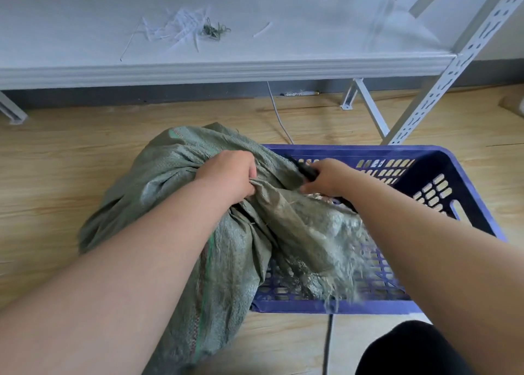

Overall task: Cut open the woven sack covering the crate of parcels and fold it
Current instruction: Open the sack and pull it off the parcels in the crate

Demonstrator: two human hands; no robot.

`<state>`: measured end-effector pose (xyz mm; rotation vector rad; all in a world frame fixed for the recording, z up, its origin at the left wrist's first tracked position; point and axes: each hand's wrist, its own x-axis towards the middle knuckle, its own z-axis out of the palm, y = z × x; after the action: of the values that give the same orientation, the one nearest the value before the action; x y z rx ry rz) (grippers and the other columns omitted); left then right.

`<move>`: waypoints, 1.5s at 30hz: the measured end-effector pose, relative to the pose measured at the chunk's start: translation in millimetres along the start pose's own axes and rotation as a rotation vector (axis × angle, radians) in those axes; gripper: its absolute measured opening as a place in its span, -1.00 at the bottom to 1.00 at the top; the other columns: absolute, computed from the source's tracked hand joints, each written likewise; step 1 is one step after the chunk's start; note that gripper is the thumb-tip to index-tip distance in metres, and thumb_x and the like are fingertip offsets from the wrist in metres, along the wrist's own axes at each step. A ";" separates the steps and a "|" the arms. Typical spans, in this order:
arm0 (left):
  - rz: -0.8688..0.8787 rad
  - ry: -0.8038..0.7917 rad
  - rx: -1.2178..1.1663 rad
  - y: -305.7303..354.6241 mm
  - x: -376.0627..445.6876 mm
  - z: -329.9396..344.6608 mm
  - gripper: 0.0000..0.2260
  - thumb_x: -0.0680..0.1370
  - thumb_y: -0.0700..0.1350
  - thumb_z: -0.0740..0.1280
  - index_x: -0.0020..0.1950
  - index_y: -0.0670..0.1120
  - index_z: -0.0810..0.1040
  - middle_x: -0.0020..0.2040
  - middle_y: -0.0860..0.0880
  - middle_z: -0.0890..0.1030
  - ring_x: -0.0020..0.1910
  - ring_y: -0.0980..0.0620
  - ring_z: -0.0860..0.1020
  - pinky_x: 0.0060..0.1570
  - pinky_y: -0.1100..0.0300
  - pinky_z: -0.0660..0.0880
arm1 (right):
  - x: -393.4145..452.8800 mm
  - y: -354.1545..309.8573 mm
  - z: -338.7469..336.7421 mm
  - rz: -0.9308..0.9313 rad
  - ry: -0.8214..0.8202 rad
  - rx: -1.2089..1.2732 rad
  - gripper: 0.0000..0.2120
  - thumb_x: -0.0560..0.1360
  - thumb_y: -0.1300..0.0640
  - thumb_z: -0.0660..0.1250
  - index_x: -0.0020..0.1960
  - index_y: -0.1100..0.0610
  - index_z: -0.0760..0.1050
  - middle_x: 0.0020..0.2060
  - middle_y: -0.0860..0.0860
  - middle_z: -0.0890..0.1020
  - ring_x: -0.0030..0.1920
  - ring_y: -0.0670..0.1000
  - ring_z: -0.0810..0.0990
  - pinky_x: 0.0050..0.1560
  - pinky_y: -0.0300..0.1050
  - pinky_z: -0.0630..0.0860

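Observation:
A green woven sack (158,193) lies bunched over the left side of a blue plastic crate (442,181) on the wooden floor. Its frayed cut edge (334,261) hangs inside the crate. My left hand (229,176) grips a fold of the sack near its top. My right hand (326,177) holds a black-handled cutting tool (304,169) against the sack cloth. Something shiny shows just under the right hand inside the crate; parcels are otherwise hidden by the sack.
A white metal shelf (226,71) stands behind, with white strips and green thread scraps (184,30) on it. Its perforated upright (442,82) rises at the right. A white cable (279,116) and a black cable (329,343) run across the floor.

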<state>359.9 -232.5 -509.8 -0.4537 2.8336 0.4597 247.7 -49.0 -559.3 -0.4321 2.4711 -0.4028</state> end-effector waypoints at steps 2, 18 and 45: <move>0.012 -0.093 0.015 2.1 1.0 -4.3 -0.77 0.42 0.06 0.49 0.04 0.14 0.58 0.13 0.03 0.58 0.03 -0.06 0.53 -0.09 0.15 0.38 | -5.4 27.1 -3.6 0.175 0.154 -0.166 -0.77 0.50 0.02 0.36 0.06 0.15 0.50 -0.28 0.06 0.54 -0.31 0.05 0.52 -0.39 -0.19 0.40; -0.143 0.166 0.193 17.3 21.6 8.0 -0.90 0.53 -0.10 0.37 -0.14 -0.11 0.54 -0.36 -0.03 0.37 -0.34 -0.07 0.41 -0.31 0.12 0.35 | -33.5 -65.9 -13.7 -0.067 0.208 0.488 -0.63 0.31 0.04 0.57 0.04 0.05 0.51 -0.33 0.04 0.68 -0.43 -0.01 0.63 -0.32 -0.10 0.62; -0.694 0.339 -0.520 -225.6 -36.6 22.9 -0.82 0.52 -0.14 0.37 0.12 -0.08 0.61 0.14 -0.16 0.62 0.11 -0.16 0.56 -0.06 0.21 0.38 | -68.8 -197.7 -0.2 -0.392 0.380 -0.051 -0.79 0.48 0.09 0.33 0.09 -0.02 0.61 -0.12 0.05 0.62 -0.13 0.12 0.56 -0.16 -0.08 0.48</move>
<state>473.9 -418.7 -581.3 -1.6689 2.5561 1.0271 342.6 -200.3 -450.1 -0.9444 2.7629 -0.6301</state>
